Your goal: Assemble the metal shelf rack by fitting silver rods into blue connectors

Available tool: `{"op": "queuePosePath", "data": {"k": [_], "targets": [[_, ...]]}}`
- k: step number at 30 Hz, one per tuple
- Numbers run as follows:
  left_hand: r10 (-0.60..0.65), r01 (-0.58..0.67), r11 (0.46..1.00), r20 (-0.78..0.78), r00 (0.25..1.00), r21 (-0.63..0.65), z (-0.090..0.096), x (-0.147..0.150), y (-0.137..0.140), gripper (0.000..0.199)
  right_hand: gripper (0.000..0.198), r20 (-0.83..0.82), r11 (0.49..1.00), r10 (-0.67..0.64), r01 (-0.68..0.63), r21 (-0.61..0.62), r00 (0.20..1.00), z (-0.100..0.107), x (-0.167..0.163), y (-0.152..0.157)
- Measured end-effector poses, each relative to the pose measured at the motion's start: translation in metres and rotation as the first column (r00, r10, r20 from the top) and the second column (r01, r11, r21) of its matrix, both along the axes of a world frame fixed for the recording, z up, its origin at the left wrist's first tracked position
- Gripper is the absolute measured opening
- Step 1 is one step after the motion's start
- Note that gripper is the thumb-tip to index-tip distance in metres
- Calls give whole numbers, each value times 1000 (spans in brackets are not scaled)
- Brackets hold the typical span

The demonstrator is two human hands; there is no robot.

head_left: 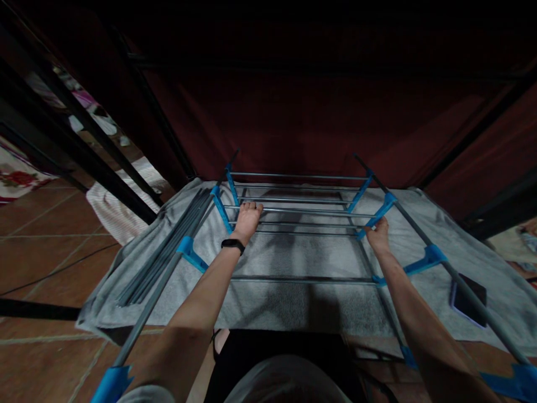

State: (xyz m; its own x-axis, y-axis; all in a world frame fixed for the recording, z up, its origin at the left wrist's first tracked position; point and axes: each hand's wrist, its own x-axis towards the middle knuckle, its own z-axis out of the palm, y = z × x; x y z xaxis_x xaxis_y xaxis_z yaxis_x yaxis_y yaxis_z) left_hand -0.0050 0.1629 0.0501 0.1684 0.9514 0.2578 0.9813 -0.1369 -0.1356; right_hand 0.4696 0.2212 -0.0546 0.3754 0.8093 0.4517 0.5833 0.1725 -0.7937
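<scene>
A partly built rack of grey metal rods and blue plastic connectors stands before me. My left hand (248,218), with a black band on the wrist, is closed around the left part of a crosswise metal rod (306,211). At that rod's right end, my right hand (378,235) is closed on the lower part of a blue connector (385,207); its fingertips are partly hidden. Another blue connector (221,209) holds the rod's left end. Nearer to me, a single crosswise rod (302,279) runs between two more connectors, passing behind my left forearm.
Several loose grey rods (168,246) lie bundled on the grey towel (277,308) at the left. A phone (469,299) rests on the towel at the right. Dark red fabric (285,129) hangs behind the rack, with dark metal bars (79,112) at the left. Brown tiles (42,274) cover the floor.
</scene>
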Motion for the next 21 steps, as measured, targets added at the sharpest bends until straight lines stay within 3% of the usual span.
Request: {"op": "queuePosePath", "data": {"k": [11, 21], "targets": [[-38, 38, 999, 2, 999, 4, -12, -6, 5, 38, 54, -139, 997, -29, 19, -75, 990, 10, -7, -5], [-91, 91, 992, 8, 996, -84, -20, -8, 9, 36, 36, -195, 997, 32, -45, -63, 980, 30, -1, -2]]}}
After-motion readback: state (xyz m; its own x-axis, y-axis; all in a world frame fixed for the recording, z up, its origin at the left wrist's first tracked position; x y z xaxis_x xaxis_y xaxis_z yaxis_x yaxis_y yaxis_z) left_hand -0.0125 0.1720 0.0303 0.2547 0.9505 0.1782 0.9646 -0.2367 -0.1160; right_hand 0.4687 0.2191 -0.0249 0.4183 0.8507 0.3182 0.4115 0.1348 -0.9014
